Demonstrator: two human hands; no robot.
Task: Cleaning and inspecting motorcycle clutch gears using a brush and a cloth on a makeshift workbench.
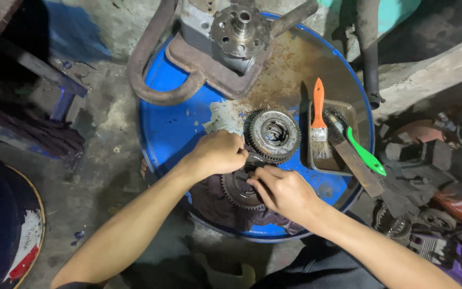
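Blue and rust-stained, the round drum lid serves as the tabletop and fills the middle of the view; at its far edge sits a grey metal housing with a round flanged hub on top, resting on a rusty loop-shaped bracket; at the lower left corner of the view, on the concrete floor, lies part of a dark round lid with a white and red label patch near its rim; on the right side of the tabletop stands a shallow rectangular metal tray holding an orange-handled paintbrush and a green-handled brush, with a flat rusty bar lying across its near corner; just left of the tray lies a large toothed gear with a ring of springs inside; nearer the person, a second dark gear rests on a dark rag; the left hand is curled closed, its fingers gripping a small dark part between the two gears; the right hand pinches the same part from below, fingers nearly closed; what exactly the part is cannot be told.
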